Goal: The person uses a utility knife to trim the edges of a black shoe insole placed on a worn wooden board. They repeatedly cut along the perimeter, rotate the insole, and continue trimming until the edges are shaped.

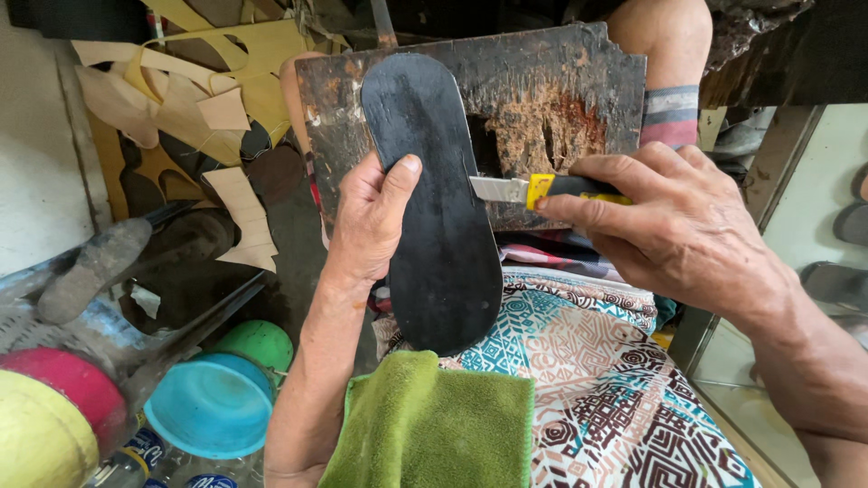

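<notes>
A black shoe sole (434, 208) lies lengthwise on a worn dark wooden board (542, 81) propped on my lap. My left hand (366, 221) grips the sole's left edge, thumb pressed on its top face. My right hand (674, 226) is closed around a yellow and black utility knife (542, 188). Its blade touches the sole's right edge, about halfway along. The board has a gouged, reddish hollow just behind the blade.
A green towel (434, 429) and patterned cloth (615, 389) cover my lap. Tan leather offcuts (199, 99) are piled at the upper left. Blue (210, 407) and green (262, 343) bowls, a red ball (72, 384) and a yellow ball (36, 438) sit lower left. A glass panel (814, 235) stands right.
</notes>
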